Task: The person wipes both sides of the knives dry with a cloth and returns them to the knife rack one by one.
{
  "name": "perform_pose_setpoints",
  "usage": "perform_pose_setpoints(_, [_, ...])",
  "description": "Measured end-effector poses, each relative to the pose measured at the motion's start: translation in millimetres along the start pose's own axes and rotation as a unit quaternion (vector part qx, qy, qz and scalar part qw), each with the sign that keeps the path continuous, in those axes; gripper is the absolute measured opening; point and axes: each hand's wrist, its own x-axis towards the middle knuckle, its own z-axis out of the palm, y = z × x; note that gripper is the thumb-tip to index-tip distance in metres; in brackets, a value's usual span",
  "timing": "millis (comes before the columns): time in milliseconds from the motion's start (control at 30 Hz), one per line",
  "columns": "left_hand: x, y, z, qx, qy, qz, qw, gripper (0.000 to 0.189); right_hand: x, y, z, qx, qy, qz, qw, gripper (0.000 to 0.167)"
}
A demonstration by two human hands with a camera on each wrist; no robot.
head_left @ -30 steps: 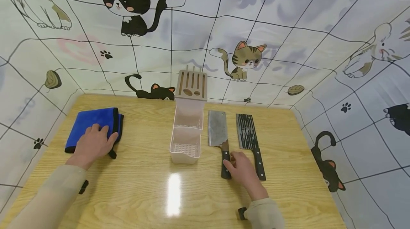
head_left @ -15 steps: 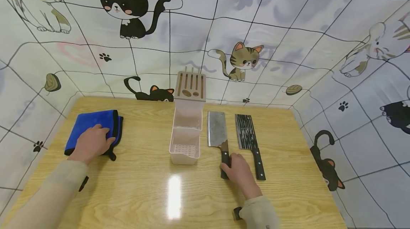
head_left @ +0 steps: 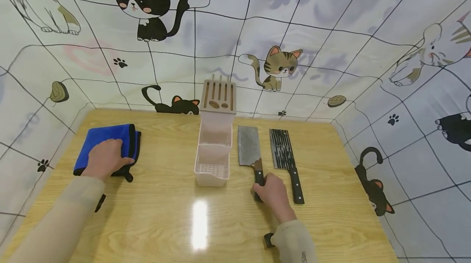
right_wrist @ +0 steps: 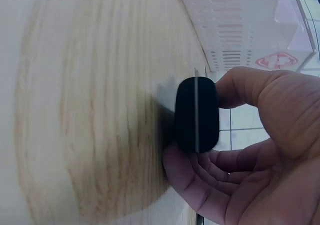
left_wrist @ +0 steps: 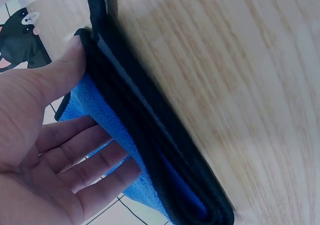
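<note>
My left hand (head_left: pixel 105 157) grips a folded blue towel (head_left: pixel 95 135) with black edging at the left of the table. In the left wrist view, the thumb lies at the towel's edge (left_wrist: pixel 125 90) and the fingers dig into the blue cloth. My right hand (head_left: pixel 274 193) holds the black handle (right_wrist: pixel 196 115) of a cleaver (head_left: pixel 249 145), thumb on one side and fingers curled round the other. Its grey blade lies flat, with a brownish patch near the handle. Beside it, to the right, lies a second cleaver (head_left: pixel 282 148) with a black-streaked blade.
A pale pink plastic knife holder (head_left: pixel 212 180) with a slotted brown top stands mid-table, left of the cleavers. Behind the wooden table (head_left: pixel 154 214) and at both sides hangs a cat-print sheet (head_left: pixel 220 17).
My right hand has moved slightly left and closed round the cleaver's handle. The left hand's fingers have curled in on the towel. Both cleavers and the holder stay put.
</note>
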Motion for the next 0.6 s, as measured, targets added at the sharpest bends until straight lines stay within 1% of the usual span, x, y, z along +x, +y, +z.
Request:
perform_pose_setpoints(133, [1.0, 0.1, -3.2, -0.012, 0.0, -0.005, 0.9999, 0.05, 2.8, 5, -1, 0.053, -0.005, -0.009, 0.9985, 0.023])
perform_pose_setpoints(267, [1.8, 0.7, -5.8, -0.018, -0.003, -0.01, 0.9998, 0.051, 2.0, 9, -1, 0.128, -0.026, -0.008, 0.9915, 0.019])
perform_pose_setpoints(333, [2.3, 1.3, -6.9, -0.021, -0.003, -0.013, 0.9997, 0.051, 0.5, 9, -1, 0.18, -0.043, 0.005, 0.9827, 0.02])
perform_pose_setpoints(400, [2.5, 2.0, -8.0, -0.023, -0.004, -0.015, 0.9996, 0.051, -1.6, 10, -1, 0.232, -0.06, 0.02, 0.9707, 0.023])
perform_pose_setpoints(500, [2.2, 2.7, -7.8, -0.024, -0.006, -0.018, 0.9995, 0.05, -4.6, 10, -3, 0.304, -0.087, 0.036, 0.948, 0.026])
perform_pose_setpoints(600, [2.8, 2.9, -8.2, -0.02, -0.009, -0.018, 0.9996, 0.049, -5.0, 12, -4, 0.347, -0.101, 0.034, 0.9319, 0.026])
